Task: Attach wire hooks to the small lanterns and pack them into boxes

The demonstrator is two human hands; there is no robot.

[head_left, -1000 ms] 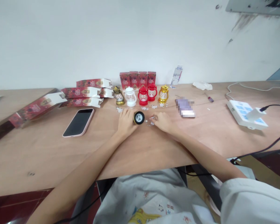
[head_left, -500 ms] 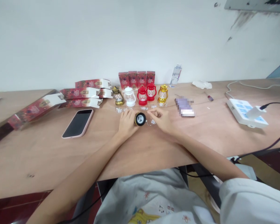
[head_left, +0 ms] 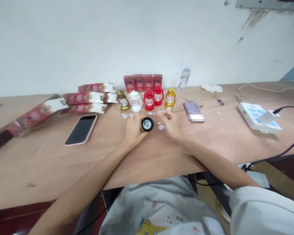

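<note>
My left hand (head_left: pixel 133 129) grips a small lantern (head_left: pixel 147 124) lying on its side, its round black base turned toward me with a pale centre and a gold edge. To its right, my right hand (head_left: pixel 171 124) is held with the fingers curled and the thumb near the index finger; anything between them is too small to make out. Small white cut-out pieces (head_left: pixel 160 126) with a thin string lie between the lantern base and that hand. Behind stand a bronze lantern (head_left: pixel 123 102), a white lantern (head_left: pixel 135 103), two red lanterns (head_left: pixel 149 103) and a gold lantern (head_left: pixel 171 100).
Upright red boxes (head_left: pixel 143 83) stand against the wall; opened boxes (head_left: pixel 84 98) lie left. A pink-cased phone (head_left: pixel 80 130) is front left, another phone (head_left: pixel 194 110) right. Further right are a bottle (head_left: pixel 184 79), a screwdriver (head_left: pixel 220 101), tissue (head_left: pixel 212 88) and a power strip (head_left: pixel 256 119).
My right hand has drawn slightly up and away from the lantern base, uncovering more of the white pieces. My left hand keeps its grip on the lantern.
</note>
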